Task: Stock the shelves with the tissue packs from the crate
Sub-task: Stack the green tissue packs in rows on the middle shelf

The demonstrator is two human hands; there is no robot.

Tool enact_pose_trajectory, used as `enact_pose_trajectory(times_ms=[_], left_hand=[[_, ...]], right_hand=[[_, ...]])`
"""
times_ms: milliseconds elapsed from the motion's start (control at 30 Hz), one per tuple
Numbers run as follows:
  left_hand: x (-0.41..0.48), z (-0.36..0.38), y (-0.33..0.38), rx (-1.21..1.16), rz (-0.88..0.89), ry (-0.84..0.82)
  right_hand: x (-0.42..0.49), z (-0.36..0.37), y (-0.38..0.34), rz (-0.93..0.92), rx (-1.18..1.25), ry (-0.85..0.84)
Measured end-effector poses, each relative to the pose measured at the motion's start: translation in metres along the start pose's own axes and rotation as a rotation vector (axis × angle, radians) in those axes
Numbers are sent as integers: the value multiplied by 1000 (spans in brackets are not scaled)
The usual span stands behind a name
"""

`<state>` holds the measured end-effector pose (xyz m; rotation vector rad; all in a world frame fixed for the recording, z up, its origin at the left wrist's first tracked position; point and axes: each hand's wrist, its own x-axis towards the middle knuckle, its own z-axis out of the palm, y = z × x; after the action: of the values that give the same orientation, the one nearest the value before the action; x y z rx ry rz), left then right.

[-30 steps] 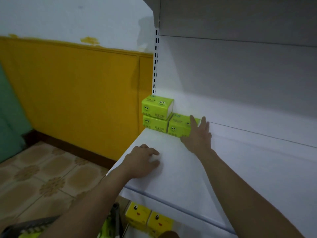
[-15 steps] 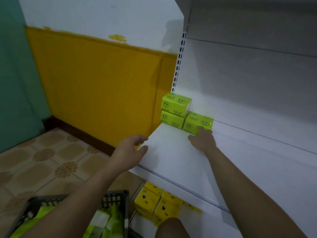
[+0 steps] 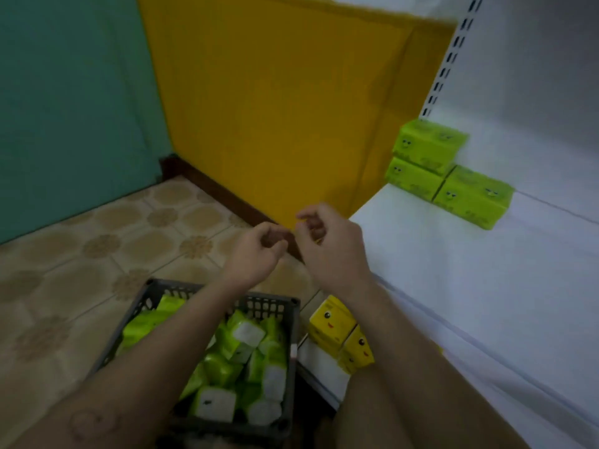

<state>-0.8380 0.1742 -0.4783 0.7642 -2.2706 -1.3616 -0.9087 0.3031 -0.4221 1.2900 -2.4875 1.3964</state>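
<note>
I'd say I'm between packs here: my left hand [image 3: 256,251] and right hand [image 3: 334,251] are both empty, fingers loosely curled, hovering side by side. Next move is probably reaching down into the crate [image 3: 285,306] right under my wrists. The green tissue packs [image 3: 240,338] in there are a jumble, many white-end-up. The three shelved packs [image 3: 473,199] are up and right of my fingers, lying flat, long axis along the back of the shelf [image 3: 453,270], faces outward.
</note>
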Motion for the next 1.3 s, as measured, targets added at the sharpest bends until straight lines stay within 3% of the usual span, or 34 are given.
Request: enact_pose_trajectory(times_ms=[67, 167, 300, 367, 467, 567, 767, 867, 967, 1067, 1133, 1233, 1300], left_hand=[[-7, -9, -36, -27, -151, 14], [-17, -16, -99, -50, -389, 7], [-35, -9, -188, 113, -629, -43], [-50, 3, -228, 242, -679, -149], [-73, 32, -274, 514, -643, -458], [-87, 55, -312, 940, -428, -719], [-68, 58, -331, 1262, -29, -850], [-64, 55, -335, 1303, -3, -844], [-68, 52, -335, 1224, -85, -747], [-67, 41, -319, 1032, -221, -521], [-62, 23, -302, 715, -371, -300], [-57, -11, -266, -44, -605, -23], [-60, -27, -237, -359, -698, 17]], right_hand=[[-18, 47, 7, 15, -20, -220], [-37, 111, 44, 176, -60, -525], [-68, 172, 115, 431, -99, -750], [-92, 197, 146, 501, -170, -864], [-118, 233, 168, 535, -219, -1045], [-124, 255, 180, 520, -217, -1108], [-109, 259, 198, 544, -219, -1081], [-108, 257, 198, 563, -191, -1047], [-111, 250, 192, 546, -181, -1036], [-106, 239, 181, 546, -164, -1007], [-97, 225, 170, 567, -124, -926], [-83, 197, 154, 716, 55, -753], [-78, 175, 139, 893, 281, -712]])
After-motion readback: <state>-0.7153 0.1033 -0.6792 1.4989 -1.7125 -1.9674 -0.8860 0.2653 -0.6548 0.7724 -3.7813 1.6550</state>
